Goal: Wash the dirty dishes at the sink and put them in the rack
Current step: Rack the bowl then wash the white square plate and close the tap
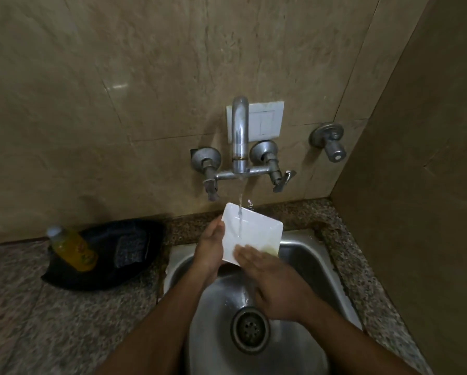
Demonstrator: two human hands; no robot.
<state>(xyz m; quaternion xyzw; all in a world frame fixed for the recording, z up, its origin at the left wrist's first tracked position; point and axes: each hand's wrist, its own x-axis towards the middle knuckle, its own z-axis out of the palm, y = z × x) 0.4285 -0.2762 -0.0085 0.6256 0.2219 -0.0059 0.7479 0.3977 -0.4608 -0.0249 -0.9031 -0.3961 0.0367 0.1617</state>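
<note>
Over the sink (pixel 302 255), a plate (pixel 254 228) sat under running water.
Left hand (pixel 209 247) grasped its 9 o'clock edge; right hand (pixel 273 282) lay flat-fingered on it; bottle (pixel 74 247) label unreadable.

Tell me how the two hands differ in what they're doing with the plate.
The left hand grips the plate's left edge, fingers curled round it; the right hand lies flat on the plate's face, fingers straight, rubbing near a yellowish smear. The left sits higher, the right lower over the sink. Both touch the plate under the running water.
</note>
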